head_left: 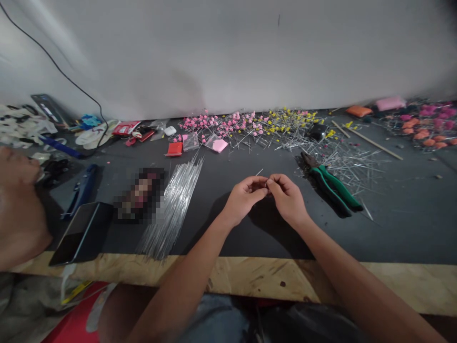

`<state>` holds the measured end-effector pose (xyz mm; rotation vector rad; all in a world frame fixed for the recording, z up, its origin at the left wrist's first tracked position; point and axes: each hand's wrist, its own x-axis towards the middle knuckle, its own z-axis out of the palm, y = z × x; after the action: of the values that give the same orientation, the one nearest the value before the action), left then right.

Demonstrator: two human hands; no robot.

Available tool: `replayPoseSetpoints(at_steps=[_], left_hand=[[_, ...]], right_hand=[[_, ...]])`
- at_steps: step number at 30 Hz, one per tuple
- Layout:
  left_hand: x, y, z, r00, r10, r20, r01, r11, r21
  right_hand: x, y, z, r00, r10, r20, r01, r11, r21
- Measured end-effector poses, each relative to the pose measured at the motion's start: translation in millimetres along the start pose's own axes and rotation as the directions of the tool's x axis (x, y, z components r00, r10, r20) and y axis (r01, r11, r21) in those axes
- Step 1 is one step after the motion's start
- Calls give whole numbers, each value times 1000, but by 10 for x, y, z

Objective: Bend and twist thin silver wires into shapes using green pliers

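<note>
My left hand point(246, 197) and my right hand point(288, 195) meet fingertip to fingertip over the dark tabletop point(214, 238). Between them is a thin wire point(259, 172), its tip poking up above the left fingers. The fingers of both hands are pinched together, and whatever else lies between the fingertips is too small to make out. To the left of my hands lies a bundle of straight silver wires point(174, 205). Pliers with green handles point(333, 186) rest to the right, beside a loose heap of wires point(353, 164).
Pink-tipped wires point(235, 125) and yellow-tipped wires point(293, 120) line the wall. A phone point(80, 233), a blue tool point(81, 188) and another person's arm point(21, 214) are at left. Orange and magenta pieces point(428, 126) lie far right, near a wooden stick point(378, 144).
</note>
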<state>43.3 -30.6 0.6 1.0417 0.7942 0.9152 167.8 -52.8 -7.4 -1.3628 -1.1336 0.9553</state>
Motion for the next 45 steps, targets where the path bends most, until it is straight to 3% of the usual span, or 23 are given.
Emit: replayPoseSetpoints(at_steps=[4,9,18,25,33,45], left_hand=[[38,-39,-16,998,-54,-30,52,997,-61],[48,-50,-49,999,-46,-27,46,999,-6],[23,-5,-54,998,-34,-56,37,997,63],[4,23,-76,998,9,-57,2,982,190],[-13,38,-59,996,70,-48,-53,958,282],[-18,-27,-49,978,208,-33,-166,858,485]], right_hand=[[-27,0,10,998,-70,0,70,991,-110],[-46,9,13,993,-117,1,116,979,-167],[-47,0,33,994,-96,-43,89,987,-137],[-3,34,18,1000,11,23,-10,1000,-21],[15,10,21,998,24,52,-27,998,62],[-1,2,35,996,54,64,-61,992,113]])
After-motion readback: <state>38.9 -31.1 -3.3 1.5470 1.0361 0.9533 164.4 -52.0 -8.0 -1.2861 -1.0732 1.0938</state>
